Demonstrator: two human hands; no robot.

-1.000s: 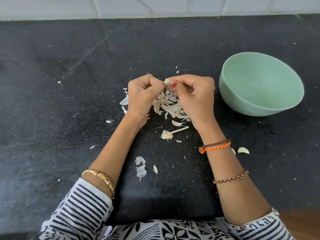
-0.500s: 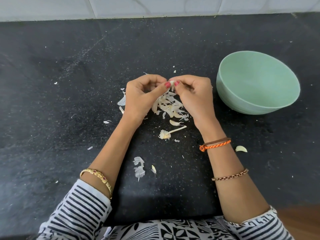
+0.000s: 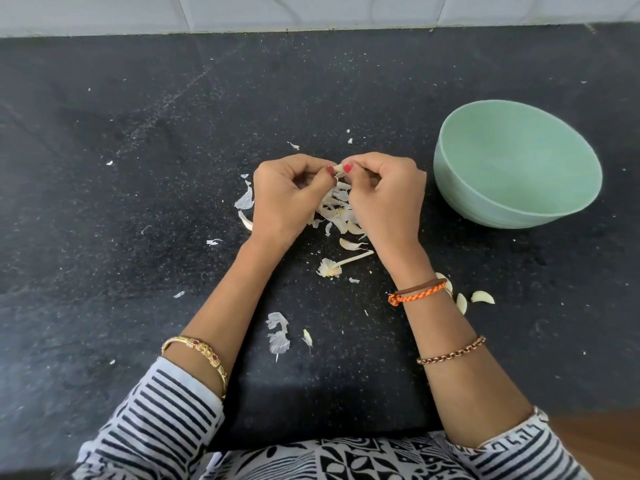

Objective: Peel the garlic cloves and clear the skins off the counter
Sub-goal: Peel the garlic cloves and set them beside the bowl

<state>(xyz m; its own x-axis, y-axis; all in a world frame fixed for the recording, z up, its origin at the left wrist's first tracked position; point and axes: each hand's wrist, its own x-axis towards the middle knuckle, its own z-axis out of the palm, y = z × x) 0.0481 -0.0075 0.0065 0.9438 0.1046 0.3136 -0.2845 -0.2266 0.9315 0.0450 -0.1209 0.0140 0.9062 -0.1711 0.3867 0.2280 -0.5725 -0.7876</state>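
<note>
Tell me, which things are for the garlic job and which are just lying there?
For the job: garlic clove pinched by the left hand and right hand; skins; peeled cloves; counter.
Just there: green bowl, empty; garlic stem; bangles.

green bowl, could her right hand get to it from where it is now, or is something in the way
Probably yes. The green bowl sits just to the right of the right hand, with bare counter between them. But that hand is pinching a garlic clove together with the left hand.

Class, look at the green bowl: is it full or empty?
Empty. The green bowl shows only its bare pale inside; peeled cloves lie on the counter.
</note>
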